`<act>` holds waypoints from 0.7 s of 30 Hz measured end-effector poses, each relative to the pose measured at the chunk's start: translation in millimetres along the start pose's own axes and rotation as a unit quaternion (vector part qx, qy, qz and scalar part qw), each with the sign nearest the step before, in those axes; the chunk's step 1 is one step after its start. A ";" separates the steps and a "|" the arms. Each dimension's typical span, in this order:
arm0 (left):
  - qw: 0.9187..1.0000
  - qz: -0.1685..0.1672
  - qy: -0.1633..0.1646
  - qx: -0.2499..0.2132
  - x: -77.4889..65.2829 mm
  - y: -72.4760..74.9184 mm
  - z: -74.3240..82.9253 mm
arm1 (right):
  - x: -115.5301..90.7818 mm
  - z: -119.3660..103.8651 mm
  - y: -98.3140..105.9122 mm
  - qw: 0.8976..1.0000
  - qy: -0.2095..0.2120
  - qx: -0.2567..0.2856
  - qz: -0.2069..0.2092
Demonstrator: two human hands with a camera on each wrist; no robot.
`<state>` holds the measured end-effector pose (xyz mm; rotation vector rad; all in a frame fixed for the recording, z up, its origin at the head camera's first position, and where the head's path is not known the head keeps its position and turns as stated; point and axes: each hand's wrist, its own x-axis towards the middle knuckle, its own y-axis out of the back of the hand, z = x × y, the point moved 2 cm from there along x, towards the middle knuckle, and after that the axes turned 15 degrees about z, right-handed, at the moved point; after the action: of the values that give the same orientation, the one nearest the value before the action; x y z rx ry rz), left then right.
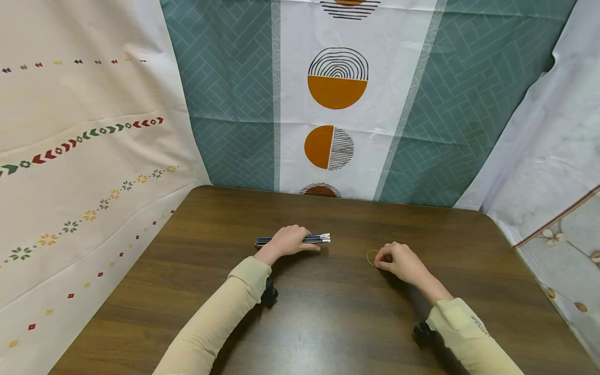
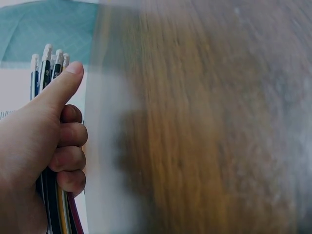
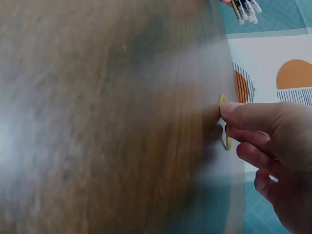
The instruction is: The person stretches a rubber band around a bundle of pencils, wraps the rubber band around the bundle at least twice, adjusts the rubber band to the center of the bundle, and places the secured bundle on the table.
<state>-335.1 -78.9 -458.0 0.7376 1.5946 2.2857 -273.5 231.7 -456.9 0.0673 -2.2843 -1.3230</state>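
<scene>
My left hand (image 1: 289, 240) grips a bundle of pencils (image 1: 322, 238) over the table, its fingers curled round their middle. White erasers top the pencils, close above the thumb in the left wrist view, where dark, yellow and magenta barrels (image 2: 61, 204) show below the fist. To the right, my right hand (image 1: 398, 260) pinches a thin yellow rubber band (image 1: 369, 257) between thumb and fingertips. The band's loop sticks out to the left of the fingertips in the head view. In the right wrist view the rubber band (image 3: 228, 139) appears nearly edge-on.
Both hands are over a brown wooden table (image 1: 309, 312). A patterned cloth (image 1: 229, 104) hangs behind its far edge, with pale cloths (image 1: 84, 156) at the left and right sides. A dark wrist camera (image 1: 269, 292) sits under the left cuff, another (image 1: 424, 332) under the right.
</scene>
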 end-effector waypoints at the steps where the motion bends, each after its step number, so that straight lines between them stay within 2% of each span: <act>1: 1.000 0.000 -0.001 0.000 0.2 -0.2 0.6 | 0.5 -0.9 -1.0 1.000 0.003 0.000 0.002; 4: 1.000 0.001 -0.007 -0.001 0.9 -0.9 2.3 | 2.8 -4.0 -5.6 1.000 0.004 0.013 0.011; 7: 1.000 0.003 -0.013 -0.001 1.3 -1.4 3.7 | 6.2 -8.3 -9.4 0.999 -0.007 0.051 0.016; 12: 1.000 0.003 -0.015 -0.004 1.9 -2.0 5.9 | 13.1 -17.1 -13.5 0.993 -0.030 0.115 0.000; 21: 1.000 0.000 -0.020 -0.005 3.1 -3.4 8.2 | 21.0 -27.2 -13.0 0.991 -0.042 0.102 -0.071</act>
<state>-333.5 -69.6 -458.1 0.7769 1.5649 2.2623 -282.5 197.1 -448.3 0.2507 -2.5221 -1.1737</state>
